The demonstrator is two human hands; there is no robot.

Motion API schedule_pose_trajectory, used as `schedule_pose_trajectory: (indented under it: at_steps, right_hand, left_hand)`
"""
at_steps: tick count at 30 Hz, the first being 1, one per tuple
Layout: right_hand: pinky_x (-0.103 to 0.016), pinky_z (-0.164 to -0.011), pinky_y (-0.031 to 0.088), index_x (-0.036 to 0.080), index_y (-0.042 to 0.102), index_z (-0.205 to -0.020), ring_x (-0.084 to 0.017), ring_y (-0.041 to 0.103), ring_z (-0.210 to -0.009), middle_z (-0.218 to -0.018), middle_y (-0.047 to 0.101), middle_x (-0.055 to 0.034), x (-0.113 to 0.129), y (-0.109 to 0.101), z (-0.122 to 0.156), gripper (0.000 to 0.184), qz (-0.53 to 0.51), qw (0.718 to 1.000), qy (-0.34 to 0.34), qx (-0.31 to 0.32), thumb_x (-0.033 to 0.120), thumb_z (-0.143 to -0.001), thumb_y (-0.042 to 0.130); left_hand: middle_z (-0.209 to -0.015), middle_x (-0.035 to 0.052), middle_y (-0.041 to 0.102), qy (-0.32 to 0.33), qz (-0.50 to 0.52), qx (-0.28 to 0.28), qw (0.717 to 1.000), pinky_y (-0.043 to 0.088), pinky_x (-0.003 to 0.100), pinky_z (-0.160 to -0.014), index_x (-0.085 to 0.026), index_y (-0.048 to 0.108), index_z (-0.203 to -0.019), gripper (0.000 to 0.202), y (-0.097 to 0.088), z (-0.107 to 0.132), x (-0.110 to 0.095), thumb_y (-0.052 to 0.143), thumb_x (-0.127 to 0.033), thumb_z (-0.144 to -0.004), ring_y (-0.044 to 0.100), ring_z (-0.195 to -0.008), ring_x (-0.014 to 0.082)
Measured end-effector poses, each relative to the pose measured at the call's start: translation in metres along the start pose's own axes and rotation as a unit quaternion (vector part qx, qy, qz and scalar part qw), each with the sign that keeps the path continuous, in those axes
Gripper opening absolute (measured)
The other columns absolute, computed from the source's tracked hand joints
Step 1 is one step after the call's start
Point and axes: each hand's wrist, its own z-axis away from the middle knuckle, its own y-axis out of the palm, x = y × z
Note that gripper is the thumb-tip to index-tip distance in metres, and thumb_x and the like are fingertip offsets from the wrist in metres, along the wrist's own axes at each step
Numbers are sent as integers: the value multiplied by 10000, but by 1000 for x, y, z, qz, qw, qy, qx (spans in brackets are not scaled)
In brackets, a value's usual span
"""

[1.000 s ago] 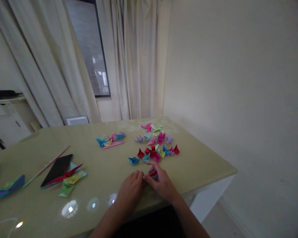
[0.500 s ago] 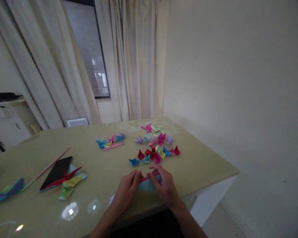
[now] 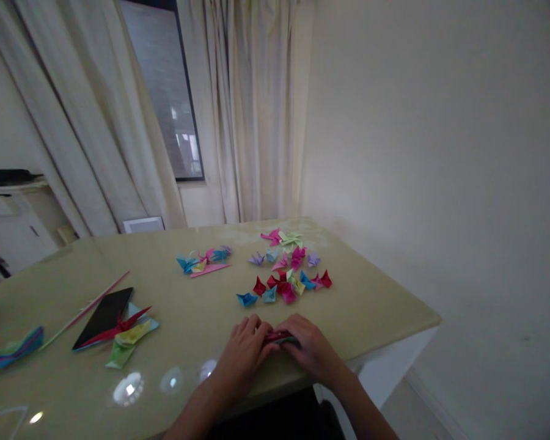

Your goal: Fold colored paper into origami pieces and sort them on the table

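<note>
Close to the front edge of the table, both of my hands grip a narrow piece of folded paper (image 3: 278, 337), red-pink along the top with a dark bluish strip below. My left hand (image 3: 244, 353) is closed on its left end, thumb underneath and fingers on top. At the other end, my right hand (image 3: 310, 349) pinches it, fingers curled over it and thumb below. The fingers hide much of the paper. Just beyond them lie small folded paper boat-like shapes in red, blue and pink, such as a blue one (image 3: 247, 299) and a magenta one (image 3: 288, 293).
Folded paper cranes (image 3: 296, 256) lie farther back, with another group (image 3: 204, 261) left of them. A black tablet-like slab (image 3: 101, 321) bears a red paper crane (image 3: 118, 330). Paper strips (image 3: 80, 315) lie beside it. A wall (image 3: 421, 183) rises on the right.
The paper's light blue face, visible before, is now mostly out of sight. My fingers have come down over the paper, and my right hand's raised fingers have lowered onto it.
</note>
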Motion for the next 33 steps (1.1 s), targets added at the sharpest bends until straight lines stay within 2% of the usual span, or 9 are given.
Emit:
schedule_pose_trajectory:
  at_steps: [3, 6, 9, 12, 16, 21, 26, 31, 33]
  right_hand:
    - [-363, -953, 522, 211, 726, -1115, -243, 673, -1038, -1071, 751, -68, -3, 0, 0, 166, 4, 1000, 9, 4, 176, -955, 701]
    - [-357, -941, 524, 207, 721, -1092, -242, 678, -1026, -1065, 747, -68, -1, -1, -3, 150, -19, 999, 25, 6, 177, -947, 700]
    - [-354, -961, 522, 214, 702, -1108, -240, 689, -1052, -1097, 743, -69, 1, -4, -2, 176, -67, 996, 53, -28, 185, -935, 708]
    - [-386, -987, 520, 228, 656, -1223, -257, 701, -1072, -1124, 746, -67, 4, -7, 0, 367, -108, 990, 83, -35, 210, -877, 776]
    - [-354, -860, 553, 253, 579, -1335, -232, 713, -920, -972, 726, -8, 9, -7, 1, 588, -212, 967, 128, -61, 283, -816, 854]
    - [-328, -852, 540, 248, 607, -1306, -205, 676, -904, -966, 678, 5, 11, 0, -3, 661, -251, 962, 82, -75, 422, -752, 923]
    - [-333, -833, 566, 215, 609, -1230, -224, 679, -929, -1014, 656, -34, 5, 2, -3, 680, -270, 947, 94, -149, 558, -730, 916]
    - [-399, -963, 563, 217, 611, -1292, -281, 678, -1095, -1222, 662, -100, 8, -2, 1, 827, -219, 969, 32, -110, 570, -636, 971]
    - [-391, -951, 566, 223, 622, -1297, -275, 682, -1084, -1224, 671, -99, 10, -2, 2, 805, -205, 972, 30, -113, 562, -651, 965]
  left_hand:
    - [-1262, 83, 640, 11, -28, 27, 999, 478, 460, -1025, -241, 632, -1234, 286, -2, 2, 0, 625, -418, -1009, 590, -1174, 288]
    - [-1247, 96, 646, 24, -51, 31, 998, 475, 458, -1033, -207, 625, -1198, 195, -3, 0, 0, 540, -300, -1049, 587, -1168, 283]
    - [-1231, 92, 657, 36, -56, 20, 998, 482, 416, -1024, -208, 613, -1181, 182, -4, -1, 1, 478, -226, -1060, 607, -1158, 263]
    - [-1171, 71, 696, 13, -49, 38, 998, 512, 337, -917, -235, 602, -1183, 202, -7, -1, 0, 429, -239, -1079, 677, -1070, 234]
    - [-1219, 51, 725, -11, -13, 54, 998, 518, 294, -832, -268, 561, -1235, 198, -15, -2, -7, 435, -288, -1084, 733, -1042, 227]
    - [-1260, 73, 727, 19, -14, 82, 996, 526, 303, -862, -250, 545, -1232, 198, -22, -7, -13, 537, -300, -1040, 727, -1116, 255]
    - [-1254, 74, 729, -1, -48, 69, 996, 529, 325, -854, -256, 544, -1261, 254, -16, -11, -4, 531, -232, -1008, 737, -1091, 277]
    - [-1285, 93, 732, -37, -67, 78, 994, 522, 326, -871, -253, 535, -1287, 330, -13, -11, -2, 560, -207, -961, 731, -1121, 277]
    - [-1268, 86, 746, -47, -62, 75, 994, 519, 318, -862, -257, 535, -1284, 326, -13, -11, -4, 579, -244, -961, 733, -1120, 276]
